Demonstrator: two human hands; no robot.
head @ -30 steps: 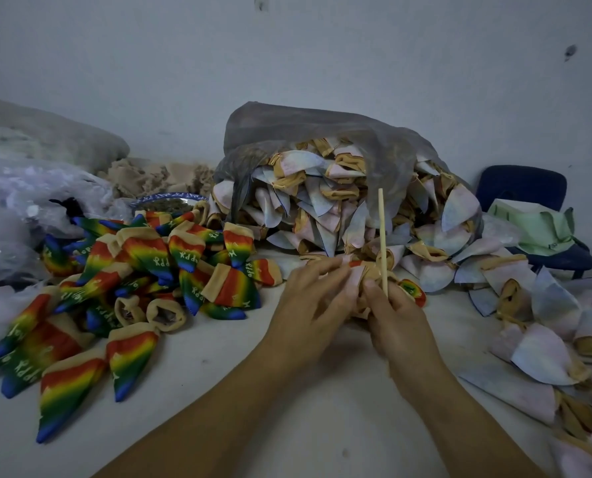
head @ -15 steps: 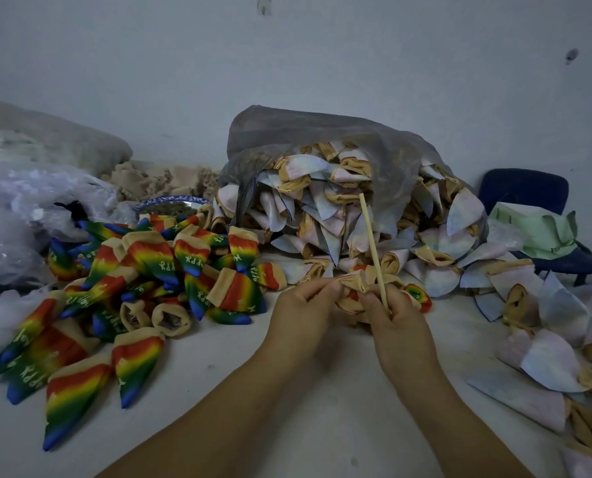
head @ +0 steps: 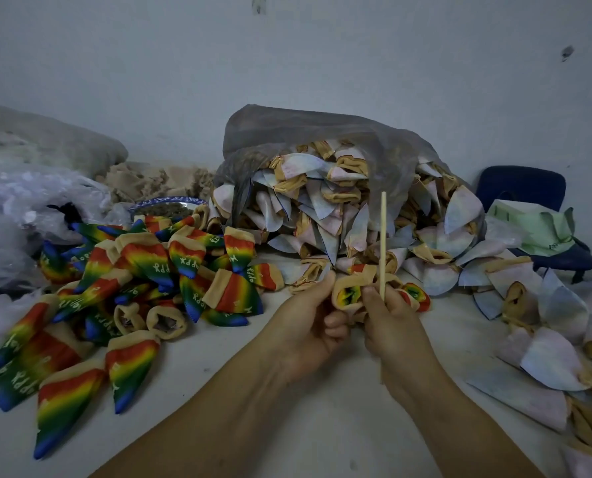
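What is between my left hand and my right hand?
A tan-cuffed fabric cone, rainbow inside, gripped by left hand and right hand alike; the right also holds a wooden stick. Head view shows it.

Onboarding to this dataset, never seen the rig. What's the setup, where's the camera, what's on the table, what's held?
There is no machine here. A person works with bare hands, and the single picture comes from a wide-angle camera worn on their head, looking forward and down.

The left hand grips a fabric cone by its tan cuff, with rainbow print showing in the opening. The right hand holds a thin wooden stick upright beside that cone.

On the white table, a pile of rainbow cones lies to the left. Behind, a grey plastic bag spills pale cones, apparently inside out, with more to the right. A blue chair stands at far right.
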